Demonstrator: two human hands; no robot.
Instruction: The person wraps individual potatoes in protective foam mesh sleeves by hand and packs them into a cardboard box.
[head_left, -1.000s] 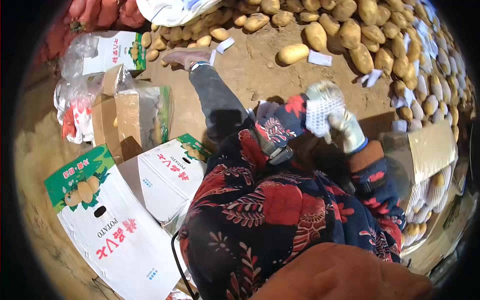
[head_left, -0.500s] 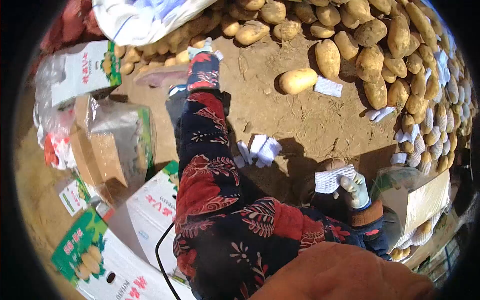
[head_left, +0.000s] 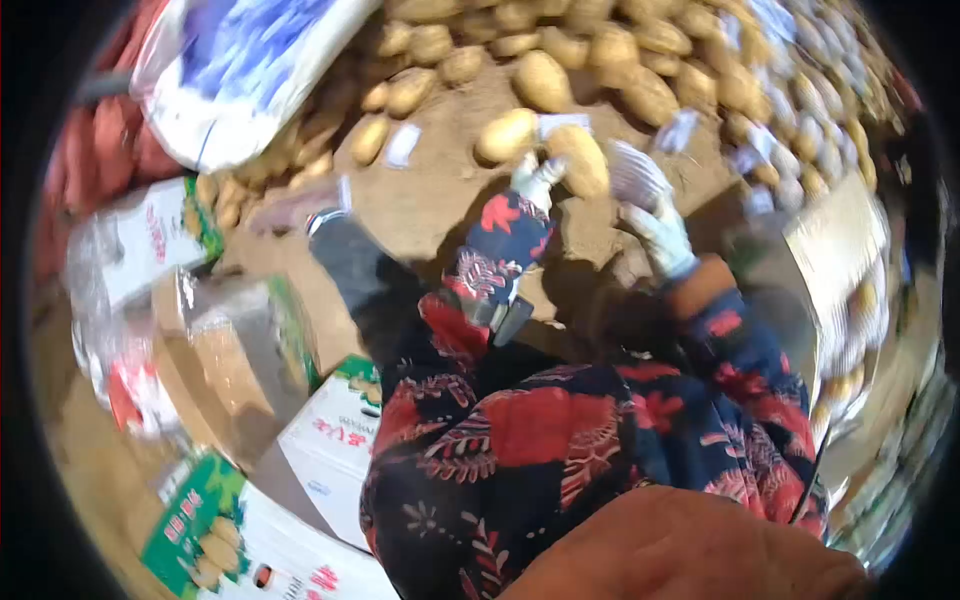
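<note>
My left hand, in a pale glove, grips a large yellow potato by its left side. Close by on the right, my gloved right hand holds a white foam net sleeve, blurred by motion. The sleeve and the held potato are a short gap apart. Behind my left hand another potato lies on the soil, with a flat foam net beside it.
Potatoes are heaped at the back, with netted ones to the right. A white sack of bluish nets stands back left. Printed cartons and a clear plastic-wrapped box stand left. An open carton sits right.
My left hand has come from the far left pile to the middle and now has a potato. My right hand has moved forward with the foam net sleeve. The view has shifted.
</note>
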